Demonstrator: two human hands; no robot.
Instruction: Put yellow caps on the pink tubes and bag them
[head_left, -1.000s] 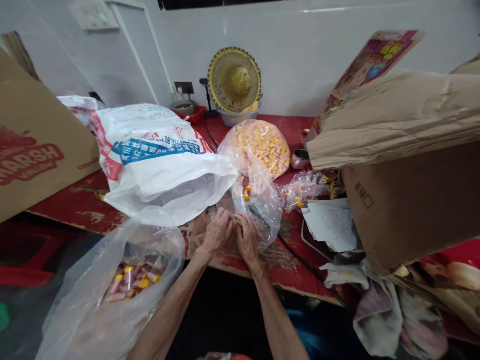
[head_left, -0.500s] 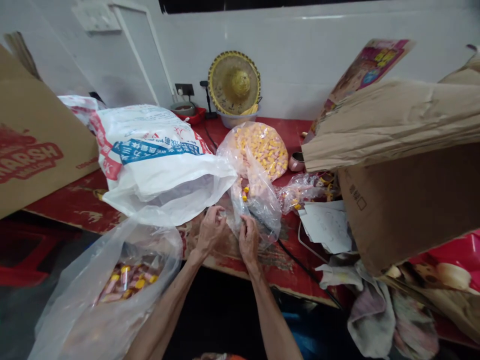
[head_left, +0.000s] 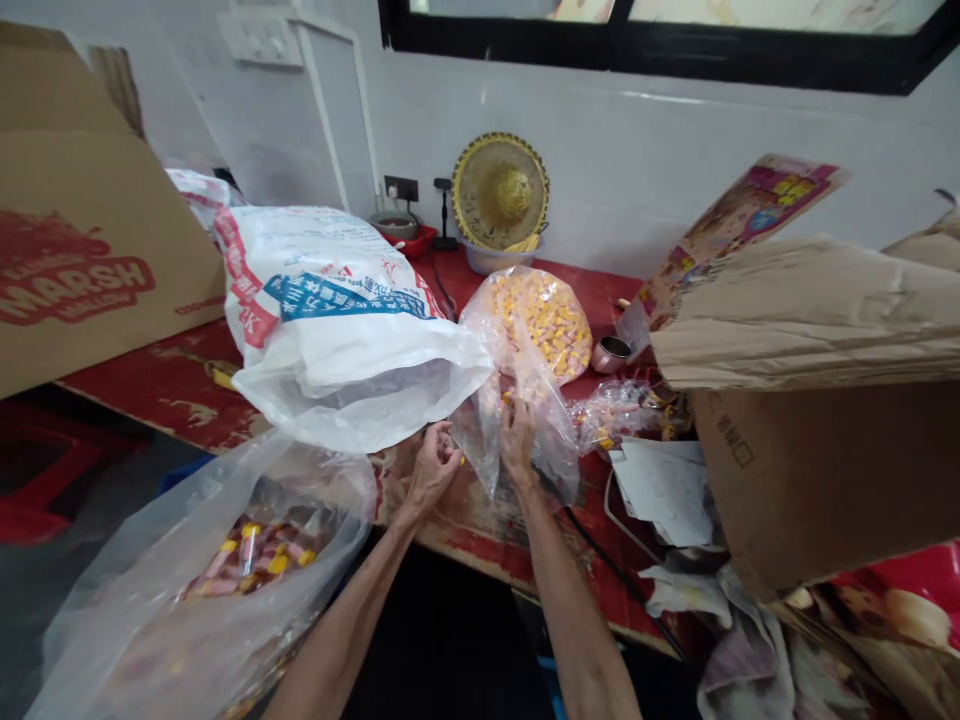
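Observation:
My left hand [head_left: 437,462] is closed over the table's front edge, its fingers curled around a small clear, shiny piece with a bit of yellow; most of it is hidden. My right hand [head_left: 517,438] reaches into the mouth of a clear plastic bag [head_left: 551,435], fingertips together at small yellow-and-pink pieces. What they pinch cannot be made out. Farther back, the full part of this bag bulges with many yellow-and-pink pieces [head_left: 551,320]. At the lower left, a large translucent bag [head_left: 150,590] hangs open with small clear tubes [head_left: 251,550], pink inside and yellow-capped.
A white printed sack [head_left: 330,350] lies open-mouthed on the red table [head_left: 142,380]. Cardboard boxes stand left [head_left: 82,230] and right [head_left: 825,480]. Behind are a straw hat [head_left: 499,190] on a basin and a metal cup [head_left: 611,353]. Papers [head_left: 664,490] and cloths [head_left: 750,640] are at right.
My right hand has moved forward into the clear bag's mouth, to the pieces. The left fingers have curled further around something small. The head view has shifted up and left.

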